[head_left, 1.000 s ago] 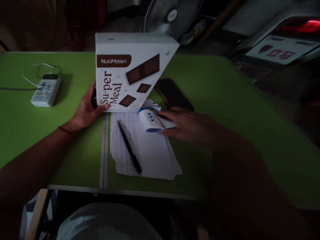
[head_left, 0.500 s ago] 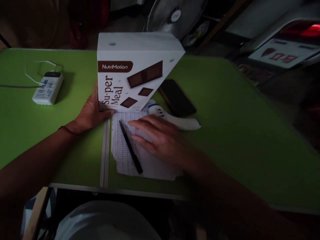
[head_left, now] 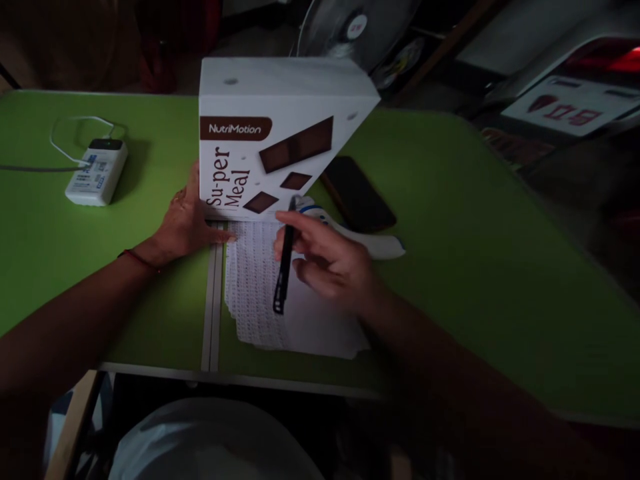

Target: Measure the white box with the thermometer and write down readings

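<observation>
My right hand holds a black pen tilted above the handwritten paper, with its tip pointing up and away from me. My left hand is at the lower left corner of a white NutriMotion Su-per Meal box that stands on the green table. The thumb lies stretched out on the paper's edge, just in front of the box's base; the fingers reach up along its left side and are partly hidden behind it. A white handheld device with a blue band, like a forehead thermometer, lies just beyond my right hand, partly covered by it.
A dark phone lies right of the box. On the left, a white power bank has cables plugged in. The green table has a metal seam across it. Behind it stands a fan.
My right hand has picked the pen up off the paper and raised it, turning it more upright. My left hand stays beside the box, its thumb a little lower.
</observation>
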A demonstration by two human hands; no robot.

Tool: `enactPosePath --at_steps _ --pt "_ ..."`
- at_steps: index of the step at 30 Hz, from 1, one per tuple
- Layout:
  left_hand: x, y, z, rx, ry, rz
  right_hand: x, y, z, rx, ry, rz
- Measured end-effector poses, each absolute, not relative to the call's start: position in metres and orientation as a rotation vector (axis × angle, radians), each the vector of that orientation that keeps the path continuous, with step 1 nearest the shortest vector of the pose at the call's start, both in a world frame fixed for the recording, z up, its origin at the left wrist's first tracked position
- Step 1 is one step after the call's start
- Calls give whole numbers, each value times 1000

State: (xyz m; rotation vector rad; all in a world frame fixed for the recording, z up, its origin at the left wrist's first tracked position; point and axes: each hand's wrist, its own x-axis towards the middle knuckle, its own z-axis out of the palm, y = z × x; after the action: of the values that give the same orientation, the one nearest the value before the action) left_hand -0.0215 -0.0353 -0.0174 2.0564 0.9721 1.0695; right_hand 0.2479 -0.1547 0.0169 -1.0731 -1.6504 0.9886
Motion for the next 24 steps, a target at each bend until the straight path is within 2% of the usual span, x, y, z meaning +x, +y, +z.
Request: enactPosePath --at_steps 11,24 --pt "-22 -36 -17 2062 966 1025 229 -150 1 -1158 -1246 1043" --pt "-17 -43 -6 2150 1164 990 230 -143 -16 -1228 -1476 660"
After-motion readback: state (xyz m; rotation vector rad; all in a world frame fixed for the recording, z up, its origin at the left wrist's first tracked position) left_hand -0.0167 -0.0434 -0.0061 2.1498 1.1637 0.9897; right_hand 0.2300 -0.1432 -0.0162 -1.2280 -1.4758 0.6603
